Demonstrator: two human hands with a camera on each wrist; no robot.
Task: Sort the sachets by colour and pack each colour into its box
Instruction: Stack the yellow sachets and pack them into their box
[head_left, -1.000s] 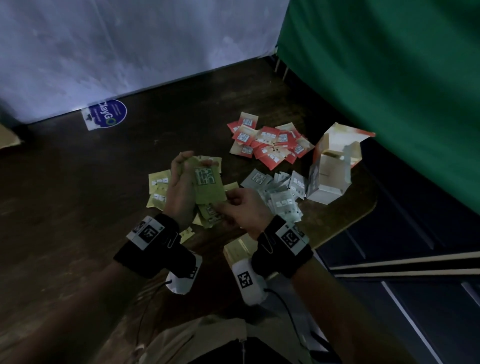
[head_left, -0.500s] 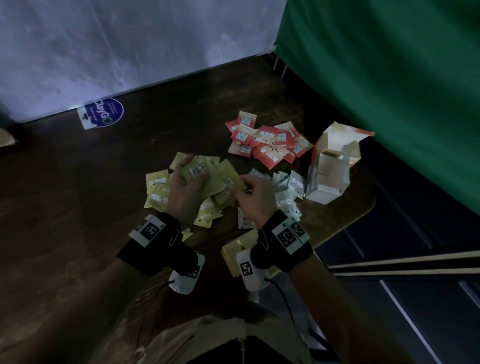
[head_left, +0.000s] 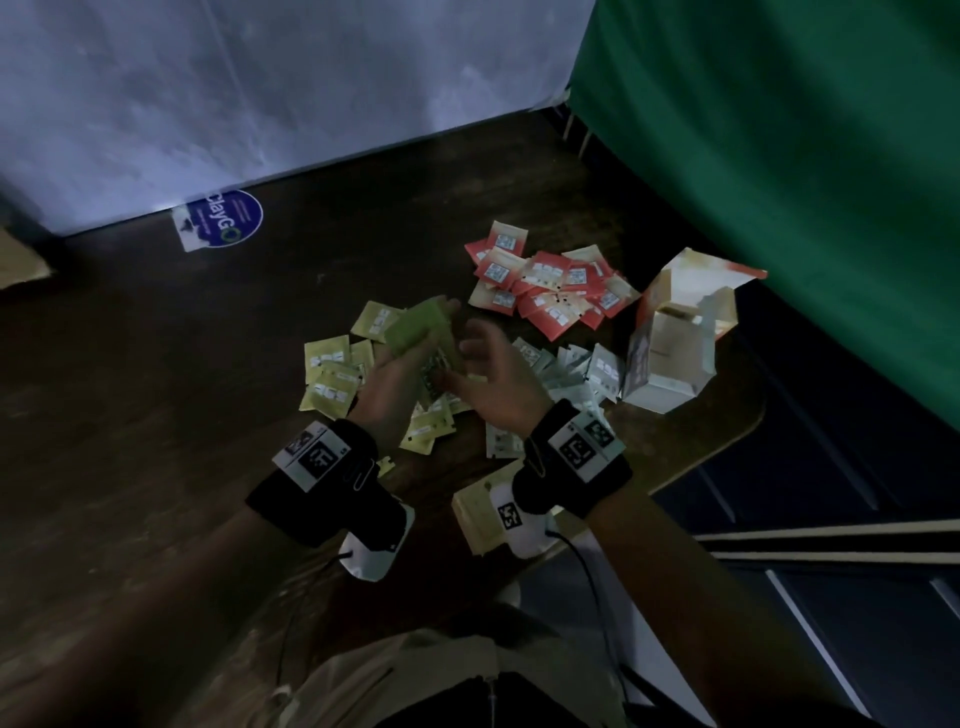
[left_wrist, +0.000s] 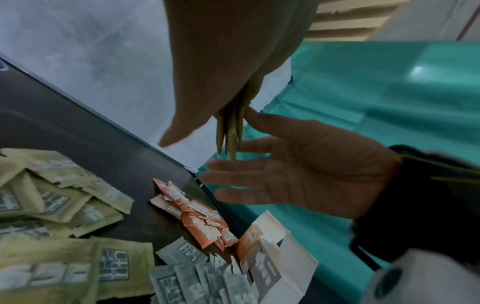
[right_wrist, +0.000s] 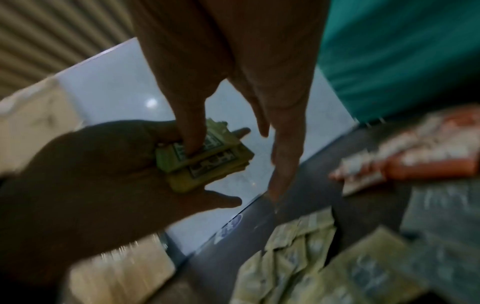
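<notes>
Yellow-green sachets (head_left: 421, 332) stand as an upright stack grasped in the left hand (head_left: 400, 374); the right hand (head_left: 493, 379) hovers just beside, fingers released. Left wrist view: stack edges (left_wrist: 231, 133) hang above the spread right palm (left_wrist: 298, 174). Right wrist view: loose yellow sachets (right_wrist: 298, 257) lie on the bench (right_wrist: 324, 164) below both hands.

The left hand (head_left: 395, 374) is raised near the middle of the scene, its fingers (right_wrist: 233, 133) and thumb curled round a small stack of yellow-green sachets (right_wrist: 205, 152). The right hand (head_left: 493, 384) hovers just to its right, palm turned toward the left one, fingers (left_wrist: 233, 166) straight and a little spread, gripping nothing; its thumb (right_wrist: 192, 127) lies against the stack. Both forearms reach in from the near edge, each wrist wrapped in a dark band.
</notes>
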